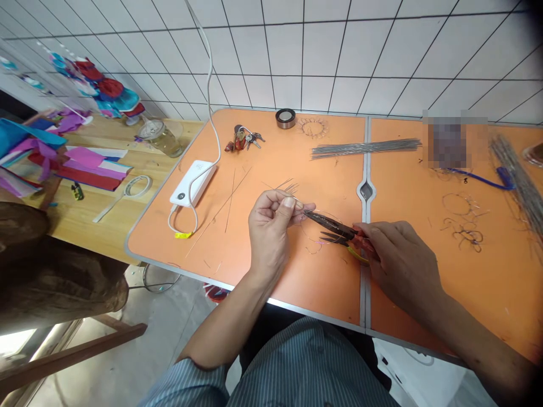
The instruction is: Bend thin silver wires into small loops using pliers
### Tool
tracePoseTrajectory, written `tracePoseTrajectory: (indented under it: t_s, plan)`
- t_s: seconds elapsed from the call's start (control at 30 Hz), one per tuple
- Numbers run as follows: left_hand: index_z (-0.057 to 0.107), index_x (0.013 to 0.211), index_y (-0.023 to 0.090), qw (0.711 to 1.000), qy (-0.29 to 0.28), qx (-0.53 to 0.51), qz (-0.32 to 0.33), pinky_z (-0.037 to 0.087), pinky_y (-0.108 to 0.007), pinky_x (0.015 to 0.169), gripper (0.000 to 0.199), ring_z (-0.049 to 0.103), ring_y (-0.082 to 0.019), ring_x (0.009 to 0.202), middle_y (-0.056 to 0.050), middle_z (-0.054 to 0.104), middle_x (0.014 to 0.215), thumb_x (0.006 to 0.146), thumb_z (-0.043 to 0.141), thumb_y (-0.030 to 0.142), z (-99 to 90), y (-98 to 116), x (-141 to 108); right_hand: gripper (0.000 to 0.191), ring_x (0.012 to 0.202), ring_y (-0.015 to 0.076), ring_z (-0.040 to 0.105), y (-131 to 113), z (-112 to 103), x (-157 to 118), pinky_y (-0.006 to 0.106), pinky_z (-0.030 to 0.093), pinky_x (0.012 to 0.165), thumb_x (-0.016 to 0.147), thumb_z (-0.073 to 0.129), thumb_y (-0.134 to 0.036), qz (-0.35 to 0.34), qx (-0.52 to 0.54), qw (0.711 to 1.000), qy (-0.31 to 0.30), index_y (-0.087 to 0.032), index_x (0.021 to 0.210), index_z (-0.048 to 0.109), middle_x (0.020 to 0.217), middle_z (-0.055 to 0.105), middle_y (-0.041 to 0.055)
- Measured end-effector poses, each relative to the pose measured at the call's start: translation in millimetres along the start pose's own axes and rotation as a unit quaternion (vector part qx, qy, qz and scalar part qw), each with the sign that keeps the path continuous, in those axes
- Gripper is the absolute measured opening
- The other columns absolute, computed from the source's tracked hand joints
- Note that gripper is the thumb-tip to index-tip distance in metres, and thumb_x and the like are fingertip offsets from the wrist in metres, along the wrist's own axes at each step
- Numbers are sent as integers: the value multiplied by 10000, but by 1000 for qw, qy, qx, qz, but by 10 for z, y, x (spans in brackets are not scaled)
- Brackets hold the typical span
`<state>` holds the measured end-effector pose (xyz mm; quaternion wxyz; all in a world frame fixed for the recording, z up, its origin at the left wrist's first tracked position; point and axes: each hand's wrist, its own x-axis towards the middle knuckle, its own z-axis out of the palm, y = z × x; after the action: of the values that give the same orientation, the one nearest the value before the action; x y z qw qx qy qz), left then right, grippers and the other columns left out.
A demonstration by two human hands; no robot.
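My left hand (271,229) is closed in a pinch on a thin wire (298,200) above the orange folding table (326,288). My right hand (403,260) wraps round the red handles of long-nose pliers (333,223). Their jaw tips meet the wire right beside my left fingertips; how firmly they grip it is too small to tell. Beneath the pliers lies a second dark-bladed tool with a yellow handle (357,255), partly hidden by the pliers and my right hand. Short loose wires (288,185) lie just behind my left hand.
A bundle of straight wires (365,148) crosses the table's hinge line. Nearby are a tape roll (285,118), keys (248,139), a wire ring (313,128) and a corded white power bank (193,183). Bent wires (469,236) lie right; coloured strips (91,169) cover a wooden table left.
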<state>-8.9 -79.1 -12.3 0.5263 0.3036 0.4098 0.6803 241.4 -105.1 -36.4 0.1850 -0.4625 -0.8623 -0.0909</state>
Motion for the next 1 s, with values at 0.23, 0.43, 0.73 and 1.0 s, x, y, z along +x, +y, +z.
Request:
tracePoseTrajectory:
  t_s: [0.23,0.43,0.73,1.0]
  plan:
    - [687,887,204,1000,-7,-4,3,626,-211,661,358,861,-204,867,21,742,802,855,959,433,-5,-7,-7,326,969,326,675,15,18,-36,451,475,851,1095,600,-247,10,-53,999,-5,-153,1397,677,1155,821,133]
    - [686,874,199,1000,-1,-3,3,627,-226,648,358,861,-216,859,19,727,792,842,961,427,5,-2,-6,330,979,321,688,-2,-6,-22,442,464,847,1097,603,-230,8,-64,998,14,-149,1412,660,1171,827,144]
    - [683,868,208,1000,1,7,-1,622,-219,646,362,860,-222,887,11,735,782,837,961,437,8,7,-10,313,948,319,678,6,3,-27,448,477,836,1112,625,-297,-3,-76,997,16,-149,1386,653,1141,825,122]
    - [672,891,192,1000,-4,9,14,670,-238,676,391,868,-226,872,17,730,786,845,962,450,-11,-26,8,292,939,291,670,20,18,-11,422,464,831,1105,654,-267,-22,-78,996,48,-120,1358,665,1113,817,118]
